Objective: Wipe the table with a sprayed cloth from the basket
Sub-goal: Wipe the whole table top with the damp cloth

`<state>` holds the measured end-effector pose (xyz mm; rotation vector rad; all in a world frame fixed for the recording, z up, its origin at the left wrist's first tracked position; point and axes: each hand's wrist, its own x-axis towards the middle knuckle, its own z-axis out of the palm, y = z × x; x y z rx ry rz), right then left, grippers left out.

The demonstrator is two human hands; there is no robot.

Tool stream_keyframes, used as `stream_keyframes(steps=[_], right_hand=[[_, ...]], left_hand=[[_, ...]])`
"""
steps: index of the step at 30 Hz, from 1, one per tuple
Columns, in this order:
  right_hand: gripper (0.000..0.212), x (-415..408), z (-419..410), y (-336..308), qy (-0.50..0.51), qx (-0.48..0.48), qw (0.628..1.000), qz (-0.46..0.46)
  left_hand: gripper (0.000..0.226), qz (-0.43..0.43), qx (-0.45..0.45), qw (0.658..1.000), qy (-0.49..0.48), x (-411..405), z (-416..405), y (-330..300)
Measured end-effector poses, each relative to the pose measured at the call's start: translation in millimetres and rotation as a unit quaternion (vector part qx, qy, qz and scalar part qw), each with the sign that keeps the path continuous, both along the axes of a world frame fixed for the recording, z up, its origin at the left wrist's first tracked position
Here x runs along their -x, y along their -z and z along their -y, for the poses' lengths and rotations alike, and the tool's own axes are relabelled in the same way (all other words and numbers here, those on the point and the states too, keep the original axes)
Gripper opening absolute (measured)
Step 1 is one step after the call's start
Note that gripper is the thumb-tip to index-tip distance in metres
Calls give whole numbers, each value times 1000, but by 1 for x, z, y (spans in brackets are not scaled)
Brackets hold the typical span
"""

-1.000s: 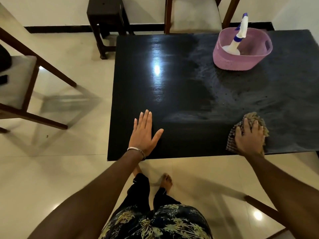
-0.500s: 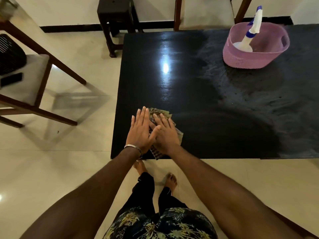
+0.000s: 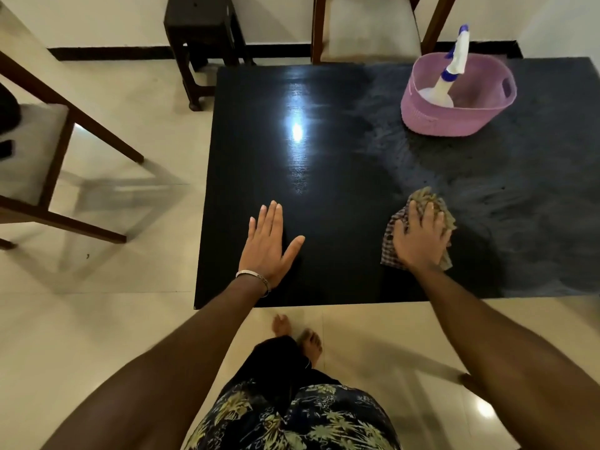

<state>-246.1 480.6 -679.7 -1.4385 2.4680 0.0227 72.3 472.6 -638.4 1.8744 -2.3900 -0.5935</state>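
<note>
On the near half of the black table [image 3: 324, 164], both my hands are down. My left hand [image 3: 267, 246] lies flat, palm down, fingers straight and together, thumb spread out to the right; it grasps nothing. A thin bangle [image 3: 253, 276] sits on that wrist. My right hand [image 3: 419, 239] is well apart from it, to the right, pressing on the cloth [image 3: 422, 222]. Fingers bent over the crumpled top of the cloth, gripping it against the table. Cloth is checked, bunched; its edges stick out past my fingers at the far side and at the left and right of my palm.

Table surface: glossy with a bright light glare on the left part, dull and smeared grey on the right part around the cloth and beyond.

Pink basket [image 3: 454, 115] stands at the far right of the table, well away from the cloth. A white spray bottle [image 3: 449, 76] with a blue collar leans inside it, nozzle above the rim.

Chair [image 3: 65, 151] at left on the tiled floor; dark stool [image 3: 201, 27] past the far left corner.
</note>
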Motion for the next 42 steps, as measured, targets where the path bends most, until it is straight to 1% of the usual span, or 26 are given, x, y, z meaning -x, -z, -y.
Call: stream_keyframes(steps=[3,6,9,10,12,14,16,18,20,22,25,29,34,37,42], right_hand=[[62,-74,1,-3,-112,23,993,0],[64,-150,3,-7,-226,11,973,39],[82,-205,5,-15,-335,-33,940,53],[82,-215,5,-17,-362,-42,930,49],[75,-226,6,-19,-401,-43,913,59],[70,-223,13,-16,-411,-31,905,105],[65,-215,18,-11,-421,-13,899,117],[61,-201,26,-9,-404,-3,907,121],[60,-180,39,-11,-363,1,922,133],[61,-152,50,-11,-322,-3,940,111],[62,-93,61,-6,-233,2,969,86],[63,-5,59,-1,-131,2,991,32],[66,92,28,5,-36,3,999,4],[59,144,6,6,13,-5,1000,9],[61,232,-39,3,69,-17,997,15]], left_hand=[[87,-9,1,1000,8,2,10,0],[85,-15,-3,1000,27,4,23,1],[84,-8,-8,999,33,8,45,0],[84,-6,-15,999,32,10,52,0],[82,1,-17,999,30,14,65,-3],[83,1,-14,1000,27,19,81,-7],[85,2,-14,1000,28,23,97,-10],[85,8,-10,999,35,28,111,-13],[83,3,-8,999,46,32,122,-15],[84,-8,-3,998,55,35,127,-14],[87,-6,-3,998,65,47,131,-8],[88,-5,-10,997,76,72,129,-2],[87,2,-17,995,95,108,119,-2],[88,-2,-15,995,94,129,113,-4],[88,3,-15,996,85,168,96,-5]])
